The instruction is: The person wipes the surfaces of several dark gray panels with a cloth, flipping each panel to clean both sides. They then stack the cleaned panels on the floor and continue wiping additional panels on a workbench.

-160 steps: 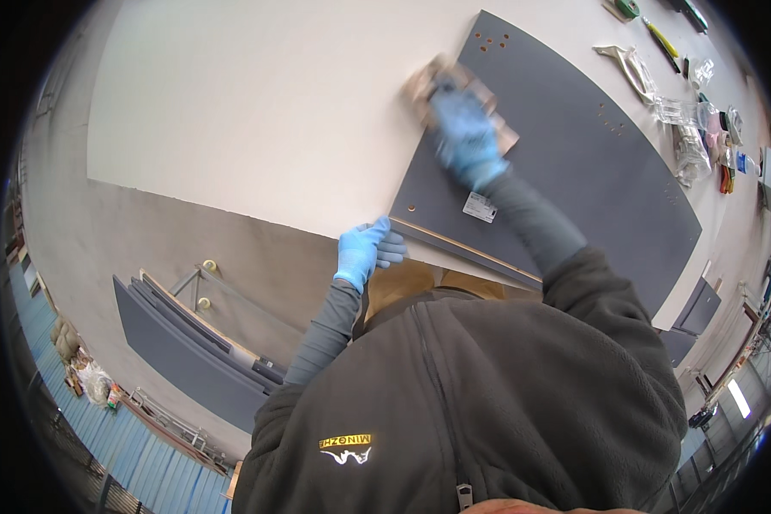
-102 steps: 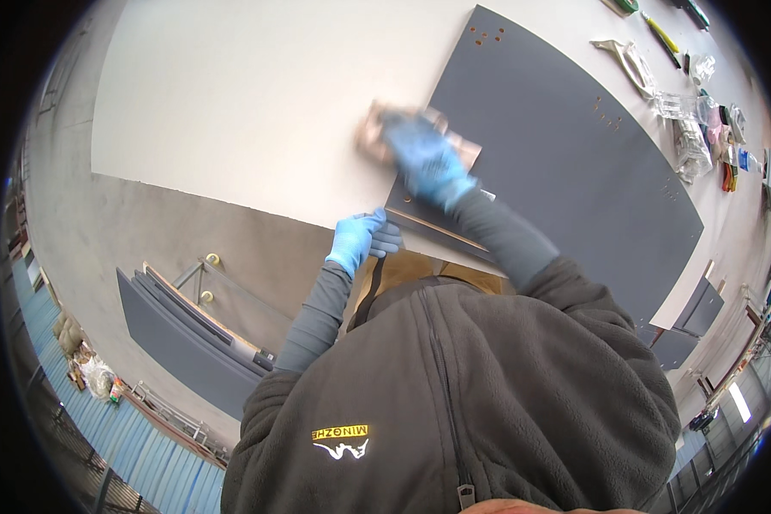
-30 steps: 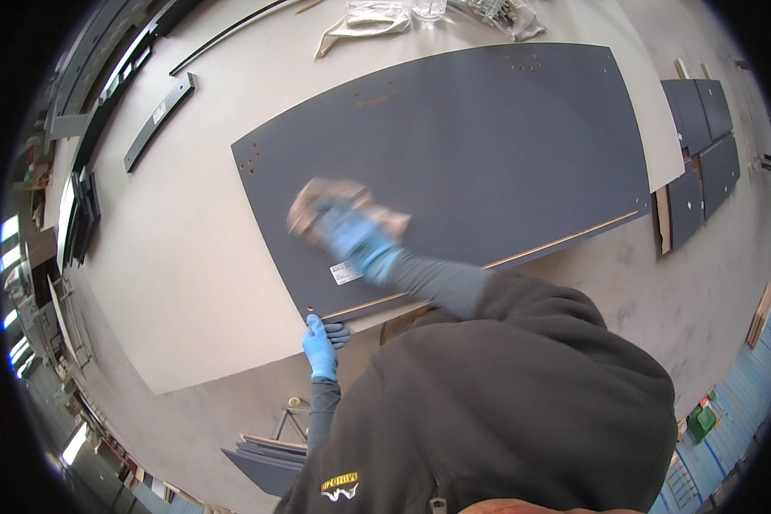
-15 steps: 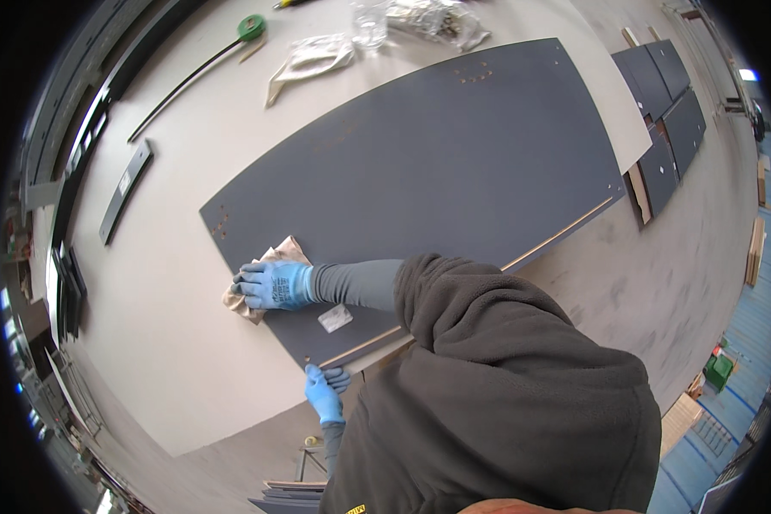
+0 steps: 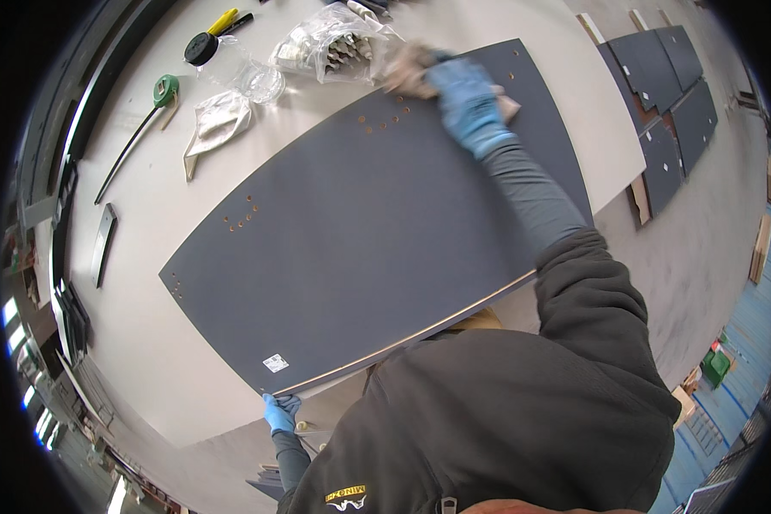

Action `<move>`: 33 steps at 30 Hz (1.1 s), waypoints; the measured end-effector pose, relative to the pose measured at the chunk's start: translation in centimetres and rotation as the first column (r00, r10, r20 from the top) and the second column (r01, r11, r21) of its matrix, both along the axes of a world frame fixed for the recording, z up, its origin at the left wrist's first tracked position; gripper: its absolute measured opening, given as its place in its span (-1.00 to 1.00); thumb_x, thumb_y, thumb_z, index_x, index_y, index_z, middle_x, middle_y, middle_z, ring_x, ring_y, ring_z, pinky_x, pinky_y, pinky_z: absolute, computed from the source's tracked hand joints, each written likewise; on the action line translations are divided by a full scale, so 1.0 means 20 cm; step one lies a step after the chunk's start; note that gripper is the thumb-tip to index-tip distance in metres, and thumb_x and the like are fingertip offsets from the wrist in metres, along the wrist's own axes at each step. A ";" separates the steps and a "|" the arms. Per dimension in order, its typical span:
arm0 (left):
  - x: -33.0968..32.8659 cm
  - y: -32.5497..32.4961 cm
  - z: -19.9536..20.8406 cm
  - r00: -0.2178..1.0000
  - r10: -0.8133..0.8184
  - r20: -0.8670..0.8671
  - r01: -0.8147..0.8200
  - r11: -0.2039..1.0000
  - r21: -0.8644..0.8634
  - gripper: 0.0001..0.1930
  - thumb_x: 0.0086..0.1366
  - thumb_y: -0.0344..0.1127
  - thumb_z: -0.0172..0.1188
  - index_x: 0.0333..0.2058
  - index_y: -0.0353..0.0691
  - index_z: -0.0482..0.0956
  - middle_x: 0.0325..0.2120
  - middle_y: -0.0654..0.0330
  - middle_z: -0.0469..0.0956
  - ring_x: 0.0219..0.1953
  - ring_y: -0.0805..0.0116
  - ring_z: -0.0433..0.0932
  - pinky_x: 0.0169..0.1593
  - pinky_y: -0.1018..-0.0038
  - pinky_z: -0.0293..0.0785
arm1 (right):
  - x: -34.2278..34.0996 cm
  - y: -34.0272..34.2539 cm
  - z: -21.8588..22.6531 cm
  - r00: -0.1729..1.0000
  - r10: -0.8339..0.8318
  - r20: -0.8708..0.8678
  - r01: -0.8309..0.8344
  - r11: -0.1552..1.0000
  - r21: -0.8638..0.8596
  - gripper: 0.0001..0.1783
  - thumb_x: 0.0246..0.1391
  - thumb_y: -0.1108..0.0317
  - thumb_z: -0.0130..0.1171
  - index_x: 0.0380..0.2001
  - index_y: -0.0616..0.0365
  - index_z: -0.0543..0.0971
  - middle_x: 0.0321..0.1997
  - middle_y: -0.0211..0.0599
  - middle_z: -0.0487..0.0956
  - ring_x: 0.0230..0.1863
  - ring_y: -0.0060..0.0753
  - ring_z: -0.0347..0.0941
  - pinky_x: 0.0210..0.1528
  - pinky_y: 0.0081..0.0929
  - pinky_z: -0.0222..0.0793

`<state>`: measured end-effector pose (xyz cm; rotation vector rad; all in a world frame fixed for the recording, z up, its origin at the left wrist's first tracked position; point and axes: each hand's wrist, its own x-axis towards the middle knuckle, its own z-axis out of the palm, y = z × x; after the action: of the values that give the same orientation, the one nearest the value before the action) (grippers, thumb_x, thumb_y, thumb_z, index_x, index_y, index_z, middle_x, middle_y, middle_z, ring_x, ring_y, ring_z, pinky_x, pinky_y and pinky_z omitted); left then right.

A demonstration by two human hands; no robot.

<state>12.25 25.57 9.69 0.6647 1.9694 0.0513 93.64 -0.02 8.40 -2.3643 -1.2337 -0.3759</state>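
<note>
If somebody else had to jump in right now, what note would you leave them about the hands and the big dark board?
Right hand, in a blue glove, presses a tan cloth on the far end of the dark grey panel; it looks blurred.
Left hand, also gloved, grips the panel's near corner by the small white sticker.
The panel lies flat on the pale worktable.
Done or left: I cannot tell which parts are wiped; the surface looks even all over.
</note>
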 end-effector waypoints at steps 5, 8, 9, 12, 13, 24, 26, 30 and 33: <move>0.02 -0.01 -0.02 0.999 0.004 -0.043 -0.003 0.999 0.040 -0.24 0.55 0.34 -0.14 -0.45 -0.33 0.55 -0.54 -0.10 0.65 -0.55 0.03 0.68 -0.42 0.19 0.74 | 0.65 -0.64 -0.10 0.967 -0.256 0.020 0.255 0.966 0.038 -0.56 0.15 0.47 0.15 0.13 0.13 0.58 0.15 0.02 0.61 0.20 0.08 0.53 0.30 -0.08 0.45; 0.03 -0.02 -0.03 0.992 0.043 -0.120 -0.039 0.999 0.034 -0.25 0.53 0.38 -0.13 -0.44 -0.28 0.55 -0.55 -0.05 0.65 -0.56 0.04 0.69 -0.47 0.22 0.73 | 0.88 -0.76 -0.04 0.838 -0.526 0.142 0.545 0.807 -0.229 -0.52 0.29 0.21 0.15 0.24 0.06 0.55 0.33 -0.04 0.53 0.35 0.05 0.44 0.37 -0.07 0.39; 0.03 -0.03 -0.04 0.995 0.035 -0.098 -0.031 0.999 0.042 -0.26 0.53 0.38 -0.12 -0.42 -0.28 0.55 -0.53 -0.05 0.65 -0.54 0.06 0.70 -0.46 0.23 0.71 | 0.88 -0.73 -0.02 0.800 -0.547 0.247 0.599 0.745 -0.293 -0.49 0.30 0.09 0.16 0.27 -0.01 0.54 0.41 -0.08 0.47 0.44 0.02 0.36 0.41 0.02 0.31; 0.04 -0.11 -0.07 0.977 0.174 -0.124 -0.155 0.976 0.150 -0.30 0.53 0.34 -0.10 -0.36 -0.28 0.54 -0.45 -0.07 0.67 -0.48 0.09 0.69 -0.39 0.23 0.69 | 0.70 -0.45 0.05 0.913 -0.210 0.349 0.254 0.964 -0.083 -0.48 0.28 0.08 0.19 0.26 -0.05 0.56 0.48 -0.10 0.42 0.51 0.00 0.29 0.47 0.12 0.16; 0.05 -0.16 -0.08 0.962 0.243 -0.121 -0.212 0.951 0.227 -0.35 0.53 0.28 -0.07 -0.36 -0.28 0.54 -0.44 -0.08 0.66 -0.48 0.10 0.66 -0.34 0.21 0.68 | 0.58 -0.32 0.08 0.940 -0.070 0.335 0.118 0.985 -0.126 -0.51 0.26 0.12 0.20 0.22 -0.02 0.58 0.47 -0.12 0.44 0.49 -0.02 0.31 0.47 0.10 0.18; 0.59 -1.08 0.09 0.792 0.593 0.144 -0.593 0.804 -0.044 0.22 0.13 0.54 0.32 0.57 -0.01 0.00 0.57 -0.02 -0.08 0.57 -0.02 -0.05 0.51 -0.19 -0.01 | -0.65 0.98 0.14 0.842 0.538 -0.041 -0.537 0.843 0.033 -0.60 0.12 0.19 0.32 -0.03 0.15 0.58 0.17 -0.05 0.62 0.27 0.02 0.49 0.37 -0.05 0.31; 0.73 -1.14 0.09 0.694 0.667 0.270 -0.640 0.744 -0.191 0.16 0.18 0.52 0.29 0.55 0.01 0.03 0.55 0.00 -0.02 0.56 -0.01 -0.03 0.52 -0.20 -0.01 | -0.70 1.06 0.10 0.896 0.422 -0.138 -0.432 0.900 -0.058 -0.58 0.11 0.14 0.35 -0.05 0.15 0.58 0.11 -0.09 0.64 0.20 0.02 0.53 0.36 -0.08 0.31; 0.95 -1.13 0.09 0.457 0.718 0.525 -0.597 0.685 -0.417 0.06 0.27 0.52 0.17 0.53 -0.02 0.07 0.53 0.04 0.04 0.54 -0.02 0.03 0.52 -0.16 0.03 | -0.79 1.07 0.09 0.951 0.298 -0.076 -0.306 0.945 -0.114 -0.59 0.14 0.01 0.32 -0.11 0.09 0.63 0.05 -0.14 0.69 0.07 -0.06 0.57 0.30 -0.09 0.30; 1.01 -1.14 0.11 0.302 0.694 0.653 -0.539 0.689 -0.483 0.00 0.34 0.51 0.08 0.51 -0.04 0.09 0.52 0.07 0.08 0.53 -0.02 0.07 0.53 -0.12 0.06 | -0.93 0.99 0.15 0.944 0.307 -0.120 -0.326 0.923 -0.204 -0.60 0.14 0.03 0.33 -0.11 0.08 0.63 0.01 -0.15 0.69 0.06 -0.05 0.58 0.27 -0.09 0.31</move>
<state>32.50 2.72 11.91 -0.3148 1.1546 0.5705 75.07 19.86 11.34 -2.2719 -1.6572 -0.0317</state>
